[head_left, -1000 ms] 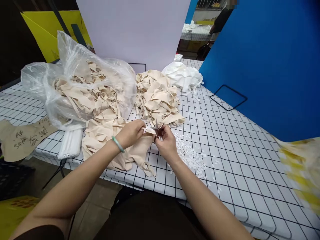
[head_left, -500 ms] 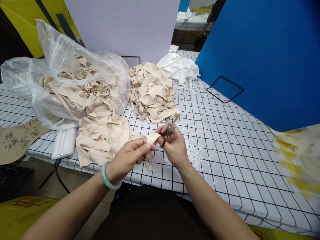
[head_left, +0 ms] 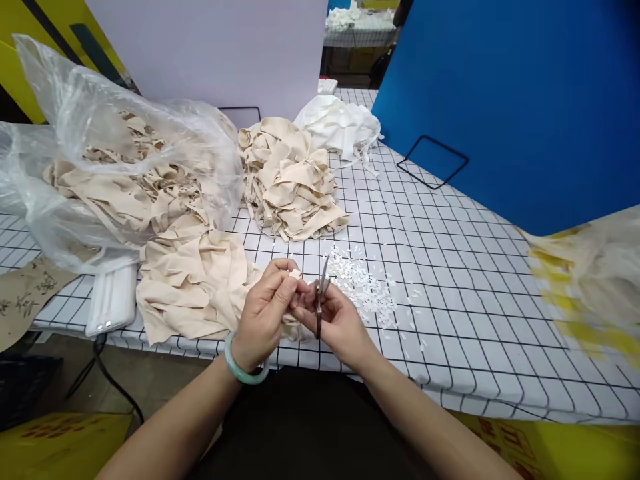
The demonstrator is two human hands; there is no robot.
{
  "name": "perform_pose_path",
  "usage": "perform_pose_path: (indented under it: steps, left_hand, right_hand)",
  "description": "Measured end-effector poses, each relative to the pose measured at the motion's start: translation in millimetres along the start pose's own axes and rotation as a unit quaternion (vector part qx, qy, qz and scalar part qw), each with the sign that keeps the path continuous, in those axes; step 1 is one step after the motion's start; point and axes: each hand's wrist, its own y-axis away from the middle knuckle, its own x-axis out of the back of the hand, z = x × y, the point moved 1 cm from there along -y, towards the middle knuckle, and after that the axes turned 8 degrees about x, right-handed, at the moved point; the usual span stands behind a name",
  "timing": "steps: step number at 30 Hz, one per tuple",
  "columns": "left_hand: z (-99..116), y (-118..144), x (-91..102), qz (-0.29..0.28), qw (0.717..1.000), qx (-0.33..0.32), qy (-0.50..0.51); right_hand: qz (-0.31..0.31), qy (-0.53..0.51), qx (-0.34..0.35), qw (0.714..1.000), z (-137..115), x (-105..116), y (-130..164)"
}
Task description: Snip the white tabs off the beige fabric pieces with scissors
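Dark handwritten characters on the brown paper pattern piece [head_left: 23,300] at the near left table edge, too blurred to read. Faint orange print on the yellow box [head_left: 505,437], near right, unreadable.

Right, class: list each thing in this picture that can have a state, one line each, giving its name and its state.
Plastic bag: open, full of beige fabric pieces.
Beige pile: heaped loose on the table.
White pile: heaped behind the beige pile.
Scissors: held upright in right hand.
Fabric strip: pinched by left hand fingers.
White snippets: scattered on the table.
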Motion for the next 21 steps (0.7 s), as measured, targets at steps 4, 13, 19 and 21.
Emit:
perform_pose_path:
  steps: [4,13,19,21]
  left_hand:
    - [-2.8,5.3,-9.5,-0.009,0.999,-0.01,-0.04]
    - [-8.6,9.5,-21.7,-0.066,0.995,-0.026,-0.068]
    - [-8.7,7.8,-22.8,-0.083,0.991,-0.057,-0.092]
    - [-8.3,7.3,-23.5,-0.088,0.989,-0.061,-0.1]
  right_hand:
    - [-0.005,0.25,0.072,0.965,-12.6,35.6,15.3]
    - [-0.037,0.396,0.131,0.908,-11.0,60.0,33.3]
    - [-0.042,0.39,0.154,0.907,-9.7,62.7,33.5]
    - [-0.042,0.389,0.161,0.906,-10.0,63.0,32.9]
